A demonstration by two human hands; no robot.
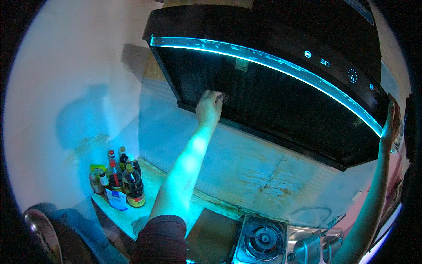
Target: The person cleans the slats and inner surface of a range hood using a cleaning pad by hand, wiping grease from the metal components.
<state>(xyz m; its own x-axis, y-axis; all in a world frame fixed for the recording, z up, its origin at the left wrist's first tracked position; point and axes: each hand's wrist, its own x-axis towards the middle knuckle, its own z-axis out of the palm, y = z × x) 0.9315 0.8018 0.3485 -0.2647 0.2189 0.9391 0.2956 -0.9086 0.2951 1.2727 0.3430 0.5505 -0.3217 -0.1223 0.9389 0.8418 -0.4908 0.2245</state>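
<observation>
A black range hood (290, 105) hangs overhead, tilted across the view, with a glowing blue light strip (263, 61) along its front. My left hand (208, 107) is raised to the hood's dark underside near its lower left edge. Its fingers are closed on a small dark wad (224, 98), perhaps a scouring pad; blur hides its exact kind. At the far right my right hand (392, 120) lies with extended fingers against the hood's side edge, holding nothing that I can see. Part of its palm is hidden.
Several sauce bottles (133, 186) and a white packet (116, 199) stand in the counter's (155, 178) left corner. Below are a gas burner (263, 238) and a stainless steel sink (295, 234) with a faucet (333, 224). Brown stains (280, 188) mark the back wall.
</observation>
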